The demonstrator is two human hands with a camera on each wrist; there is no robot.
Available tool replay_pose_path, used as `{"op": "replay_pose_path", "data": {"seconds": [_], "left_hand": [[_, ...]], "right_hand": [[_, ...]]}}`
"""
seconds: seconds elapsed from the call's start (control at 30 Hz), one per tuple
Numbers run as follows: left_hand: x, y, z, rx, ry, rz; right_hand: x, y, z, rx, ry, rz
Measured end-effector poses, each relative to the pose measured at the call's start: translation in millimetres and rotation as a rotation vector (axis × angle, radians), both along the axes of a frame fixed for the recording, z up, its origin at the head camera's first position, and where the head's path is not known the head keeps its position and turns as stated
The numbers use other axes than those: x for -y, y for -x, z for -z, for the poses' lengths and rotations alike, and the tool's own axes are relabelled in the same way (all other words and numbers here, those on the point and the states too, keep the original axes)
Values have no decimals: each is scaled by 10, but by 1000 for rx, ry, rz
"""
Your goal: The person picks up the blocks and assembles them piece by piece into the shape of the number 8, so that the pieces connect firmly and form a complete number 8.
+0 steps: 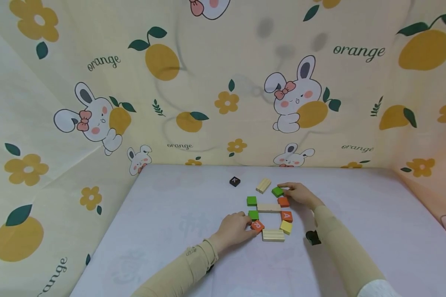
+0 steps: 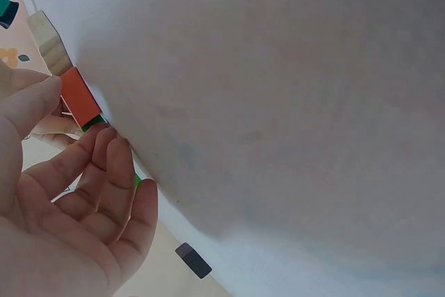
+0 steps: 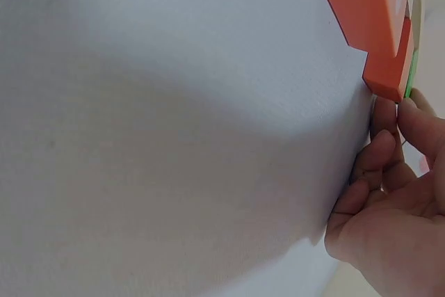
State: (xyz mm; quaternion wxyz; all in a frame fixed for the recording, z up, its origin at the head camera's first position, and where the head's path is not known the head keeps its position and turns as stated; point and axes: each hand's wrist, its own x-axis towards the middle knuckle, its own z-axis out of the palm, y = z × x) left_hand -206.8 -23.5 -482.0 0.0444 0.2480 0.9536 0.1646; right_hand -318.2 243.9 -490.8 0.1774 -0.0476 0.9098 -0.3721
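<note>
Toy blocks form a loop on the white table. My left hand [image 1: 235,229] is at its near left corner, with thumb and fingertips pinching an orange block marked R [image 1: 257,226]. A green block [image 1: 253,215] sits just beyond that one. At the far right end, my right hand [image 1: 300,194] pinches another green block [image 1: 278,192] between thumb and forefinger. Close below it lies an orange block [image 1: 283,201], then an orange block marked A [image 1: 286,216]. The right wrist view shows my right fingertips [image 3: 407,106] right at the end of an orange block [image 3: 389,71].
A yellow block [image 1: 286,227] and a ridged wooden block [image 1: 273,235] form the near side. A wooden plank [image 1: 269,208] crosses the middle, with a green block [image 1: 251,201] at far left. Beyond lie a wooden block [image 1: 263,185] and a black block marked K [image 1: 235,181].
</note>
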Motion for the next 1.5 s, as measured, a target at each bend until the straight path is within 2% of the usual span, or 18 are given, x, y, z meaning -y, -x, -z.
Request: {"op": "replay_pose_path", "data": {"seconds": [0.33, 0.83, 1.13, 1.23, 1.33, 1.5], "left_hand": [[-1, -8, -11, -14, 3, 4], [5, -10, -22, -18, 6, 21], [29, -28, -51, 36, -44, 33], [44, -13, -33, 27, -38, 30], [66, 15, -23, -19, -36, 28], [115, 130, -88, -35, -78, -21]], "right_hand": [[17, -77, -100, 46, 32, 4], [10, -41, -68, 43, 46, 10], [-4, -49, -51, 65, 78, 24], [-7, -38, -38, 70, 95, 28], [-13, -25, -20, 68, 102, 17], [-14, -18, -23, 70, 113, 10]]}}
